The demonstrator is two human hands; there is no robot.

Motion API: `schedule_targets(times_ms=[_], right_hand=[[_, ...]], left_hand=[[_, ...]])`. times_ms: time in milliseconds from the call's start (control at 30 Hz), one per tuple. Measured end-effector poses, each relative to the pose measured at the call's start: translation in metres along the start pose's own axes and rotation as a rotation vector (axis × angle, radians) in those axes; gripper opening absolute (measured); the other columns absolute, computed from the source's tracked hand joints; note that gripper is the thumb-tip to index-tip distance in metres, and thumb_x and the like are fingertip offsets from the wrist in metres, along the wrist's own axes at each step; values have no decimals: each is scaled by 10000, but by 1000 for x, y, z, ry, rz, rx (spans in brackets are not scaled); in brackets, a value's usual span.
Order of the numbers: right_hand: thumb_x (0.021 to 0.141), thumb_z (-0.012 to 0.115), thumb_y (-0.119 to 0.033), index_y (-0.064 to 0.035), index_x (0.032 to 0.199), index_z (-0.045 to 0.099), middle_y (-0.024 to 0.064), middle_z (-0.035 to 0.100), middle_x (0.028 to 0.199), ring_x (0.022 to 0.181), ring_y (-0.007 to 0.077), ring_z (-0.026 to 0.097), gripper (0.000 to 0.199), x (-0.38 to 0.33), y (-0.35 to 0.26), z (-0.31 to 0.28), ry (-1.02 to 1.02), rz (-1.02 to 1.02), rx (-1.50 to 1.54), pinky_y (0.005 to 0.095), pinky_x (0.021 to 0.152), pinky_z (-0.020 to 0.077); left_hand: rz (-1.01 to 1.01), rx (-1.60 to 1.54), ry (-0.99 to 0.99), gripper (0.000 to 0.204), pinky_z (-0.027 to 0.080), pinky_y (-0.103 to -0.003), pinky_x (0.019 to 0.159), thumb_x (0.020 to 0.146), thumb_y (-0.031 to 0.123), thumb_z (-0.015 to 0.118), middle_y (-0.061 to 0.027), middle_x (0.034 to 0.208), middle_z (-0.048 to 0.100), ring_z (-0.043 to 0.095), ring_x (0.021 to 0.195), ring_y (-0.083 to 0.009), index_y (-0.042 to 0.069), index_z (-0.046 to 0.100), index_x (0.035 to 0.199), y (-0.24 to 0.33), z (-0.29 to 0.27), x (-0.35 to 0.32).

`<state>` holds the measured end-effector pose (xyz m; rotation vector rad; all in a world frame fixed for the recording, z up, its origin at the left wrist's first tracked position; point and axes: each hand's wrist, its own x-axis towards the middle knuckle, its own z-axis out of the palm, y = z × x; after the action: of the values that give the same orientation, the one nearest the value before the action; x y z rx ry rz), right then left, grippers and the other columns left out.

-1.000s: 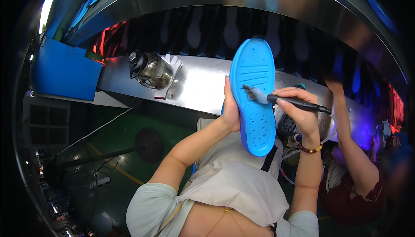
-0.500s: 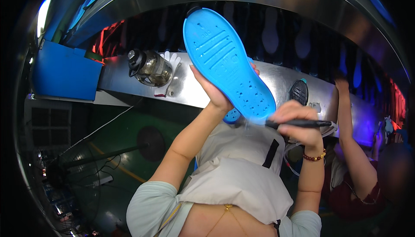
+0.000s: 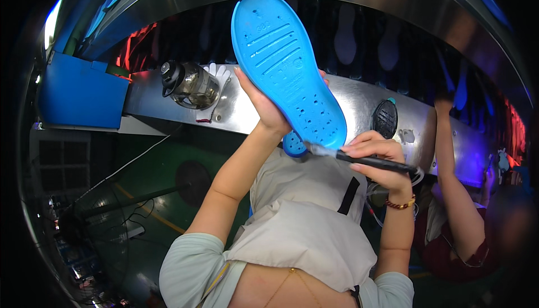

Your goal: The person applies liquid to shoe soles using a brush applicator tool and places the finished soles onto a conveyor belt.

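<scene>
A bright blue shoe sole point(image 3: 283, 64) with a raised rim, ridges and small holes rests in my left hand point(image 3: 266, 106), its inner face toward me. My thumb and fingers grip its two long edges. Between the fingers of my right hand point(image 3: 384, 159) is a black-handled brush point(image 3: 370, 161). The brush's pale bristles lie at the lower end of the sole, by its rim. Just below that end shows part of a second blue sole point(image 3: 293, 144), mostly hidden. A dark patch caps the upper tip of the first sole.
On the metal bench point(image 3: 149, 96) stand a dark bottle point(image 3: 191, 85) beside a white glove point(image 3: 218, 78), and a black sole point(image 3: 386, 118) at the right. A blue box point(image 3: 83, 90) is at far left. Hanging soles point(image 3: 345, 33) line the back. A co-worker's arm point(image 3: 446, 139) reaches in at right.
The blue sole has shifted slightly up and left with my left hand. My right hand has moved left, bringing the brush tip further along the sole's lower end.
</scene>
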<state>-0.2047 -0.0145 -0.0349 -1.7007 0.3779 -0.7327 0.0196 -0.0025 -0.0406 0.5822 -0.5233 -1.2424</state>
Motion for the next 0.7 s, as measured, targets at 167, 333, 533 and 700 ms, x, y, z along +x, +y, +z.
schedule_targets(times_ms=[167, 333, 533, 700], right_hand=[[710, 601, 59, 28, 903, 610, 214, 592, 1003, 931, 259, 585, 195, -5, 24, -3, 135, 83, 437, 349, 850, 463], [743, 581, 50, 51, 922, 569, 227, 601, 971, 932, 263, 595, 180, -2, 6, 25, 338, 160, 727, 345, 848, 468], [640, 637, 104, 49, 866, 634, 194, 631, 934, 803, 210, 640, 232, 4, -20, -8, -164, 95, 278, 281, 728, 508], [669, 661, 58, 30, 872, 637, 153, 647, 905, 843, 219, 639, 206, 12, -25, 1, -174, 47, -56, 288, 780, 494]], left_hand=[[-127, -134, -25, 996, 466, -449, 837, 701, 799, 104, -243, 1104, 502, 543, 978, -340, 17, 317, 1280, 9, 19, -5], [-136, -195, -150, 879, 396, -455, 927, 770, 701, 277, -211, 1249, 412, 466, 1105, -327, 42, 215, 1350, -27, 17, -43], [-402, -106, -375, 503, 470, -325, 837, 879, 283, 442, -159, 1144, 518, 567, 973, -215, -14, 333, 1271, -4, -18, -26], [-760, 27, -362, 546, 450, -348, 867, 829, 300, 508, -198, 1121, 531, 562, 991, -257, -50, 387, 1230, 10, -2, -8]])
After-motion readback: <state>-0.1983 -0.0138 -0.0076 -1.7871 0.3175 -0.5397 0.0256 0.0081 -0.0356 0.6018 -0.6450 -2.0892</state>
